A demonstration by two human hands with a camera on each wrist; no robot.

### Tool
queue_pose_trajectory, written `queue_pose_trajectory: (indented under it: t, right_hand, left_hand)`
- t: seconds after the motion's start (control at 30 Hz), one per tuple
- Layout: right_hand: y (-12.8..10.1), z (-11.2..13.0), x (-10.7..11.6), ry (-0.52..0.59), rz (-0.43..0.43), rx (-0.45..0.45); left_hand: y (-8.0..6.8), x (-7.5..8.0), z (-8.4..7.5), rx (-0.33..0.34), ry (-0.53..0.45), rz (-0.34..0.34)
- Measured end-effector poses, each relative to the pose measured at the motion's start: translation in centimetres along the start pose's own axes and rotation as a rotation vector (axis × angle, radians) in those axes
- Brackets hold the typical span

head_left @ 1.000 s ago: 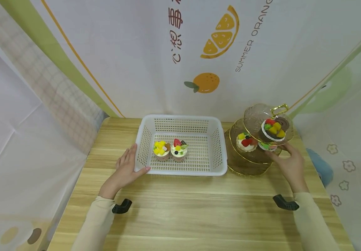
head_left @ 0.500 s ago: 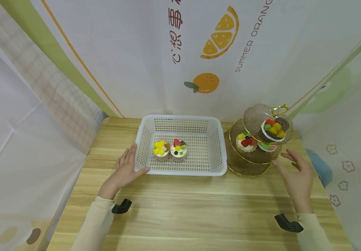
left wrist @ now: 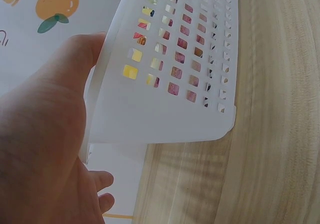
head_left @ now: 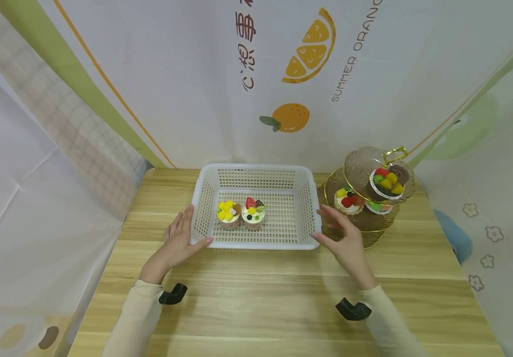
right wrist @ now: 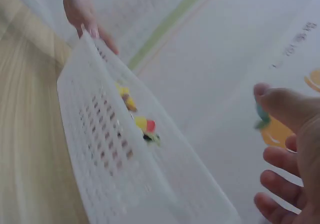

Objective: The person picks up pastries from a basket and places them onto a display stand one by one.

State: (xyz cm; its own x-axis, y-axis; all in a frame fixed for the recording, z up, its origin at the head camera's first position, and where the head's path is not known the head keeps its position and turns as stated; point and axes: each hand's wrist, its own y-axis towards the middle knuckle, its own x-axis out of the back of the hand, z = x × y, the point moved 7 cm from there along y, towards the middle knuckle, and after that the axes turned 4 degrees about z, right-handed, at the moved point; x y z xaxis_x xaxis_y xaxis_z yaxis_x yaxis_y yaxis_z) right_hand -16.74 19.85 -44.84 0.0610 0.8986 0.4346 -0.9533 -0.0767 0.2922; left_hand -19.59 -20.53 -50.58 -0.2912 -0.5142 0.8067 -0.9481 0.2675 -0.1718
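A white perforated plastic basket (head_left: 256, 246) stands on the table with two fruit-topped cupcakes inside. Yellow cubes cover one cupcake (head_left: 228, 213); the other cupcake (head_left: 253, 215) carries a strawberry and dark berries. My left hand (head_left: 173, 250) holds the basket's front left corner, thumb at the front rim and fingers along the left side. At the opposite end, my right hand (head_left: 347, 245) is close to the basket's right rim, holding nothing. Its thumb and fingers (right wrist: 280, 156) stand apart in the right wrist view.
Right of the basket is a tiered, gold-rimmed cake stand (head_left: 359, 166). A chocolate cupcake (head_left: 386, 184) sits on its top tier, with a cream-coloured cupcake (head_left: 347, 202) and a partly hidden cupcake (head_left: 378, 208) below. A printed curtain (head_left: 185, 99) hangs behind the wooden table (head_left: 256, 302).
My right hand has let go of the cupcake on the stand's middle tier, drawn back and moved left to the basket's right rim. My left hand has stayed at the basket.
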Motion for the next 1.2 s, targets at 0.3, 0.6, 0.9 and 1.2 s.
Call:
queue_pose_trajectory:
  t: [0.3, 0.6, 0.9, 1.2]
  right_hand:
    - [6.9, 0.0, -7.5, -0.051, 0.325, 0.001]
    - [10.7, -1.7, -11.9, -0.167, 0.601, -0.031]
    - [11.0, -3.4, -14.8, -0.144, 0.769, -0.193]
    - [11.3, -4.7, -16.5, -0.162, 0.818, -0.221]
  left_hand:
    - [0.0, 0.1, -0.2, -0.008, -0.015, -0.002]
    - [0.0, 0.1, 0.0, -0.002, -0.009, -0.002]
    - [0.0, 0.0, 0.2, 0.005, -0.019, 0.002]
    - [0.0, 0.0, 0.0, -0.001, -0.019, -0.009]
